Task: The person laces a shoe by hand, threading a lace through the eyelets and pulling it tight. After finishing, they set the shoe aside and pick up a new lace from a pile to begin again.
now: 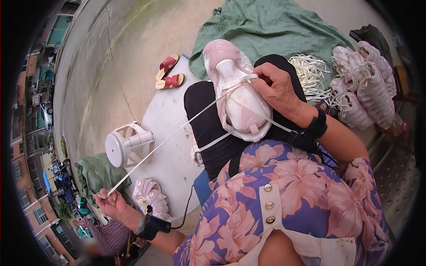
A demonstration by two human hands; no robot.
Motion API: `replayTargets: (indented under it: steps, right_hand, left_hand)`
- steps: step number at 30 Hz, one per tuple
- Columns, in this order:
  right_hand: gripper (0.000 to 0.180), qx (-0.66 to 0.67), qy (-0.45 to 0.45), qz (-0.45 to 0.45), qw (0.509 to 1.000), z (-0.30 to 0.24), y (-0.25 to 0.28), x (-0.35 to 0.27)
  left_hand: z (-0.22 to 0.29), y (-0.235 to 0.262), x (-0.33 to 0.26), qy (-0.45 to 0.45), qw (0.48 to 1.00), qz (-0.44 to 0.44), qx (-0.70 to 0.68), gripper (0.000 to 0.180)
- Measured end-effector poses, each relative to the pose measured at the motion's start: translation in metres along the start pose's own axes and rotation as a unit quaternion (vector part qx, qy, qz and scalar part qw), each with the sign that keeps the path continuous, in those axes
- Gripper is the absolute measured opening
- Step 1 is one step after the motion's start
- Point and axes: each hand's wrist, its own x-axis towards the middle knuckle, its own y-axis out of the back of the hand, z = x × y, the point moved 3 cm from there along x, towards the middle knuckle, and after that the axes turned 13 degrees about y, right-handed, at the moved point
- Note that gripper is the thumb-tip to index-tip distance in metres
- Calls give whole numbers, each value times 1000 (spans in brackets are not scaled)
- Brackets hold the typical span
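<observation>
the pink-and-white sneaker [242, 105] rests on the black trousers [198, 104] of the lap. the left hand [113, 205], fingers curled closed, holds a white shoelace [214, 103] stretched straight; the right hand [279, 91] pinches the lace close against the sneaker. too strong a left pull could turn the sneaker or make the lace uneven.

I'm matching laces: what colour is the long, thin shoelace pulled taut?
The long, thin shoelace is white, clearest in head view.
</observation>
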Motion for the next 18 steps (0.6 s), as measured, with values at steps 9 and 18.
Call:
replayTargets:
  steps: [9, 18]
  right_hand:
    - [30, -21, -56, -146, 987, -21, 26, -22]
    - [40, 225, -275, -372, 857, -58, 71, -49]
  left_hand:
    - [2, 110, -23, 12, 952, 306, 23, 34]
    - [-7, 64, 20, 33, 989, 144, 16, 31]
